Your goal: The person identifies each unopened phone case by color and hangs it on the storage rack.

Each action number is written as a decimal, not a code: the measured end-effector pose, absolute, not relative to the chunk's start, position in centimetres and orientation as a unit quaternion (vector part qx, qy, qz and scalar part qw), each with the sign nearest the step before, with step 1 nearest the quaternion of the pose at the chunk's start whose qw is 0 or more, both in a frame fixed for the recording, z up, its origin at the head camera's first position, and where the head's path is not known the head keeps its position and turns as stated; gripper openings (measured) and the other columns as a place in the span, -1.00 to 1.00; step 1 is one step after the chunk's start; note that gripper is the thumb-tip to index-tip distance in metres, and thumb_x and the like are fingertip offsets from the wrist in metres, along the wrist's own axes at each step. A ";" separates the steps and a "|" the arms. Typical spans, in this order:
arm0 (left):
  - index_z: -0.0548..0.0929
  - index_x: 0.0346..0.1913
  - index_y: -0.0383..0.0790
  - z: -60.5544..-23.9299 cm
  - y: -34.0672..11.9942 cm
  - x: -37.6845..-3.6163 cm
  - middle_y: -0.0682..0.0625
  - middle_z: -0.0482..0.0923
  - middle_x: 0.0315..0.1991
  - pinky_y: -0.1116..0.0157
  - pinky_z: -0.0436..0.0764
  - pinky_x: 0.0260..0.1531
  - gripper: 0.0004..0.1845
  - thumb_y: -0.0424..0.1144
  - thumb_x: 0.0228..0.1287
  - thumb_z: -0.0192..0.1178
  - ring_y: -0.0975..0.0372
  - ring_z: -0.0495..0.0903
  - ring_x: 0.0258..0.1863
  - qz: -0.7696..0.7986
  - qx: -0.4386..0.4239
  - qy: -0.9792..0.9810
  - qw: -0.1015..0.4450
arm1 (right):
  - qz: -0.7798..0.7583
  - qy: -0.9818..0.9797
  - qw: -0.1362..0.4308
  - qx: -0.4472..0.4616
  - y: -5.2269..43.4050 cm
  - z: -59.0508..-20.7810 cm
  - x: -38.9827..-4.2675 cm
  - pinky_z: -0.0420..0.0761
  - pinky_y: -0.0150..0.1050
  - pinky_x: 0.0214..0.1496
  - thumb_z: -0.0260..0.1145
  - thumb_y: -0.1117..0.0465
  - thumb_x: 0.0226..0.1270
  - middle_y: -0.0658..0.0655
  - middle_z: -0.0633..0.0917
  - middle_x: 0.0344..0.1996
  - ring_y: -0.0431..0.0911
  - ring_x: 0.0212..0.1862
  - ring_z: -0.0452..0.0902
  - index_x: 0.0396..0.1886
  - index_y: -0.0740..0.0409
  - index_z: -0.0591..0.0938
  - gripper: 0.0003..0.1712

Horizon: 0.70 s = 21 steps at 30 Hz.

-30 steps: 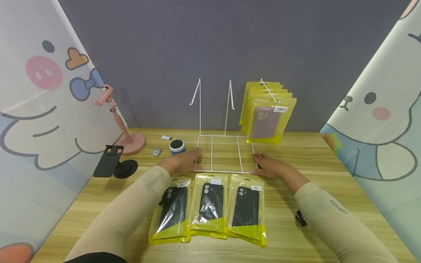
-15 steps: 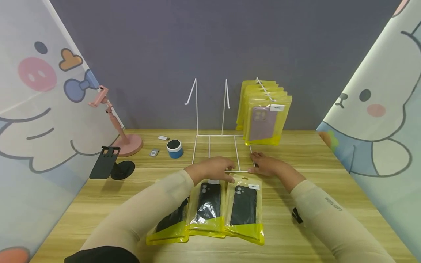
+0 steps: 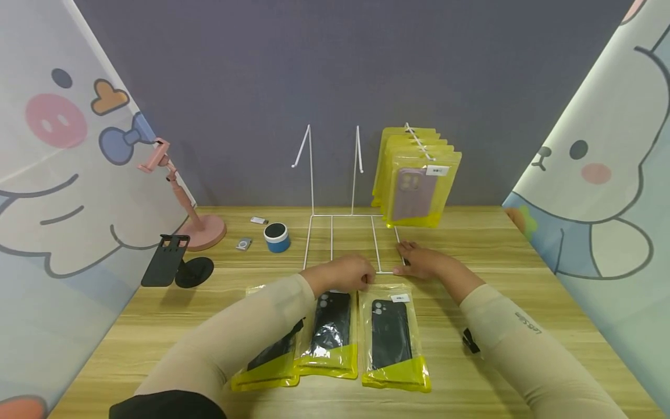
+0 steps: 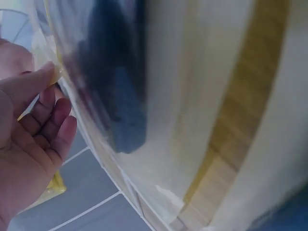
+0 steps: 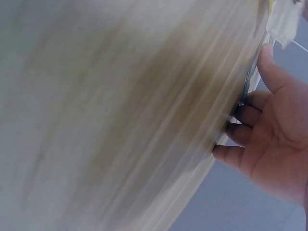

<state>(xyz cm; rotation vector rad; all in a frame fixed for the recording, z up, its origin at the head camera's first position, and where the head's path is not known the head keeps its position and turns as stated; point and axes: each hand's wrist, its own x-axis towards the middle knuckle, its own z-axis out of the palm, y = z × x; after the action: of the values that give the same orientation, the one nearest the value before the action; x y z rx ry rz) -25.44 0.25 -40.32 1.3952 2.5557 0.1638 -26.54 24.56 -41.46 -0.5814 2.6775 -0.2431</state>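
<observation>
Three yellow packets with black phone cases lie side by side on the wooden table (image 3: 523, 273). My left hand (image 3: 348, 273) is at the top edge of the middle packet (image 3: 331, 326), fingers curled, thumb (image 4: 45, 72) against its yellow rim. My left forearm hides part of the left packet (image 3: 269, 361). The right packet (image 3: 392, 337) lies free. My right hand (image 3: 419, 260) rests with its fingers (image 5: 240, 115) on the front right corner of the white wire rack (image 3: 335, 233). Several yellow packets with purple cases (image 3: 416, 186) hang on the rack's right hook.
A pink phone stand (image 3: 180, 198), a black phone stand (image 3: 178, 265), a blue round speaker (image 3: 276, 237) and two small silver items (image 3: 243, 243) stand at the left back. A small black object (image 3: 469, 340) lies by my right forearm. Cartoon curtains wall both sides.
My left hand left the rack's front left corner and went right onto the top of the middle packet. The right packet slid slightly to the right. My right hand stayed put.
</observation>
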 end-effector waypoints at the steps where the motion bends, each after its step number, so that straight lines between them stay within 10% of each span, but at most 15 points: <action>1: 0.63 -0.38 -0.04 -40.2 0.1 -25.3 0.16 0.49 -0.38 0.42 0.44 -0.28 -0.91 -0.26 0.29 0.26 0.34 0.40 -0.36 0.076 0.475 0.869 0.115 | -0.086 0.955 0.196 -0.206 24.5 -41.4 -26.5 0.04 0.29 0.49 0.10 -0.24 0.45 0.47 -0.06 0.51 0.39 0.52 -0.20 0.53 0.40 -0.02 0.02; 9: 0.50 -0.21 0.01 -37.9 -2.7 -23.1 0.14 0.46 -0.41 0.35 0.40 -0.42 -0.93 -0.18 0.50 0.03 0.29 0.36 -0.50 0.299 0.431 0.835 0.165 | -0.079 0.952 0.220 -0.200 24.4 -41.0 -26.6 0.09 0.32 0.45 0.05 -0.20 0.49 0.47 -0.13 0.52 0.39 0.52 -0.24 0.55 0.38 -0.08 -0.02; 16: 0.57 -0.11 -0.07 -35.9 -4.6 -21.1 0.06 0.68 -0.35 0.19 0.68 -0.28 -0.89 -0.14 0.47 0.12 0.17 0.62 -0.38 0.465 0.396 0.771 0.177 | -0.063 0.943 0.215 -0.248 25.1 -41.0 -26.5 0.48 0.15 0.08 -0.01 0.83 0.06 0.59 -0.14 0.47 0.48 0.47 -0.21 0.50 0.53 -0.08 -0.04; 21: 0.60 -0.09 -0.11 -34.4 -5.5 -19.8 0.01 0.66 -0.40 0.11 0.69 -0.29 -0.88 -0.17 0.47 0.13 0.24 0.62 -0.41 0.496 0.381 0.766 0.152 | -0.096 0.939 0.228 -0.237 25.1 -40.9 -26.4 0.29 0.28 0.31 0.05 0.39 0.47 0.58 -0.16 0.48 0.47 0.48 -0.25 0.50 0.51 -0.09 -0.23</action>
<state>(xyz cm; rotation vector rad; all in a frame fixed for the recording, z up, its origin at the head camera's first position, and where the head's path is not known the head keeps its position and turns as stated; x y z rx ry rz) -19.80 -5.46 -34.42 1.0929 2.1973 1.4222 -26.45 25.12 -40.88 -0.6533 2.5870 -0.2641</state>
